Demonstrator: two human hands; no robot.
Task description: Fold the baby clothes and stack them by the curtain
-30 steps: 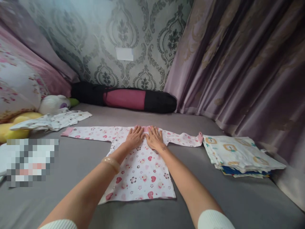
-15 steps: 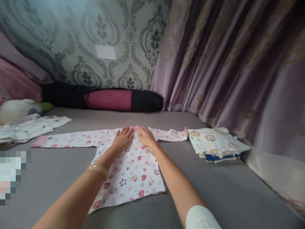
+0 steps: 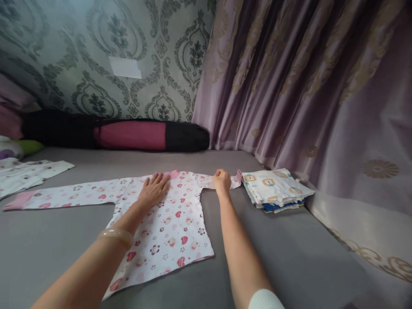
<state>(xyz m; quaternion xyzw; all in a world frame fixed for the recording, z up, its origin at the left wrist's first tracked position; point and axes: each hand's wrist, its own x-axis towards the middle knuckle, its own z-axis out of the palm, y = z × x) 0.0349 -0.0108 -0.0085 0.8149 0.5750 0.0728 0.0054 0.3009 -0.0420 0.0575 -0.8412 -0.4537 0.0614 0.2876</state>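
A long-sleeved children's shirt [image 3: 174, 214], white with pink cuffs and printed hearts and flowers, lies spread flat on the grey bed sheet [image 3: 289, 253]. My left hand [image 3: 155, 189] rests open with its palm down on the upper chest, just below the pink collar. Out on the right-hand sleeve, my right hand [image 3: 222, 181] is closed with its fingers curled over the fabric near the cuff. The sleeve looks slightly bunched there, and the fingertips are hidden. The left-hand sleeve [image 3: 74, 194] stretches out straight.
A stack of folded clothes [image 3: 273, 189] sits right of the cuff. At the far left lie a white printed garment [image 3: 35, 171] and part of a plush toy [image 3: 13, 148]. A long black and dark pink bag [image 3: 131, 134] lies along the wall, beside the purple curtain [image 3: 289, 86].
My right hand has moved right from the collar onto the sleeve and its fingers have closed. My left hand stays flat on the chest. The view has turned slightly right.
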